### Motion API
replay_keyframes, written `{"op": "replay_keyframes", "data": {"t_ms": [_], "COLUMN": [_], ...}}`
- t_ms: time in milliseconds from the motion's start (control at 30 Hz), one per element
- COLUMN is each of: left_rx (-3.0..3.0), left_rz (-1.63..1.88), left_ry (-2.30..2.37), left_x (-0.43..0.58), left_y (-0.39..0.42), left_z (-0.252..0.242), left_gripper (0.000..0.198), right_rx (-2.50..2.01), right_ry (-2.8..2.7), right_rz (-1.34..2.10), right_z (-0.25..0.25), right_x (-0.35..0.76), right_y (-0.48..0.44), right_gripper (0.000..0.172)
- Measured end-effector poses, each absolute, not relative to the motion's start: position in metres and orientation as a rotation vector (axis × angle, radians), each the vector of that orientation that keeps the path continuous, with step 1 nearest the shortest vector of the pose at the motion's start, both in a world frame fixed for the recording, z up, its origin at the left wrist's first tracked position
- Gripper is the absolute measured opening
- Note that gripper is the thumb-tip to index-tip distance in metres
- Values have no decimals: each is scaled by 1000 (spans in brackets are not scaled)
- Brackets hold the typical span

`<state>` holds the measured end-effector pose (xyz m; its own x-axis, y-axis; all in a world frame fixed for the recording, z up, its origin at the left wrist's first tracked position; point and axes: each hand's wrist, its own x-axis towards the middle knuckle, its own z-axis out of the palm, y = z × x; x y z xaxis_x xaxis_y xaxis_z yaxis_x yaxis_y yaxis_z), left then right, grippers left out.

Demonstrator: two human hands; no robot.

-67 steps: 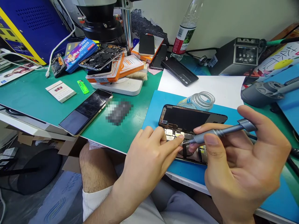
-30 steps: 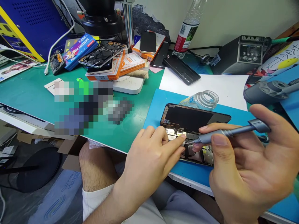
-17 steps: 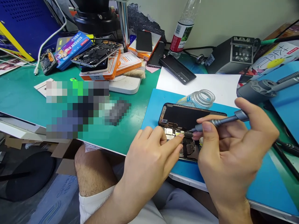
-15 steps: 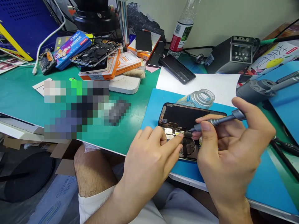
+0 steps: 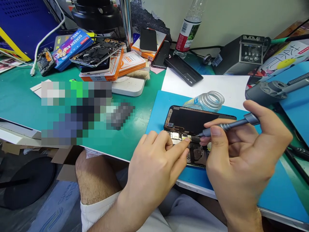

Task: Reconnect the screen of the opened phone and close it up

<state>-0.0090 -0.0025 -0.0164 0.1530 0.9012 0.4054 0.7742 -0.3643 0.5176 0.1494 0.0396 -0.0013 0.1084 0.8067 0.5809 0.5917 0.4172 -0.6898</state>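
An opened phone [image 5: 196, 154] lies on the blue mat [image 5: 154, 112], its dark screen part [image 5: 193, 119] folded up at the back with inner parts showing. My right hand [image 5: 241, 154] pinches a grey screwdriver [image 5: 227, 126], whose thin tip points left into the phone's middle. My left hand [image 5: 156, 161] rests over the phone's left side, index fingertip on the parts close to the screwdriver tip. Its other fingers are bent, and whether it grips anything small is hidden. Behind the screen part a glass jar [image 5: 207, 101] lies tilted.
Behind the mat are white paper [image 5: 224, 85], a black phone cover [image 5: 184, 71] and a plastic bottle [image 5: 188, 35]. Phones and orange boxes [image 5: 130, 64] are piled at back left. A grey screwdriver holder [image 5: 265, 91] and a black device [image 5: 238, 54] stand at right.
My right hand and the screwdriver have shifted slightly right. My left fingertip stays on the phone, and the camera view has moved a little.
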Motion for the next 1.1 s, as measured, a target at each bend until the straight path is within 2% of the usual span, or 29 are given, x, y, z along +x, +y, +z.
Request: {"op": "replay_keyframes", "data": {"t_ms": [333,567,800,1000,1100], "left_rx": [2242,2216,2028,1804,1698], "left_rz": [1026,1056,1121,1289,1320], "left_ry": [1659,1629,1526,1478,1424], "left_x": [-8,-10,-16,-17,-21], "left_y": [-2,-1,-5,-8,-13], "left_z": [-16,-16,-11,-11,-4], "left_gripper": [29,29,20,23,24], "right_rx": [-1222,-1181,-1165,-1137,-1128], "right_ry": [-1730,-1793,-1826,-1850,-1879], "right_rz": [-20,-410,-312,-247,-177], "right_z": [-3,5,15,15,13], "right_x": [152,162,160,163,162], "right_y": [40,46,48,48,44], "right_gripper": [68,53,46,52,60]}}
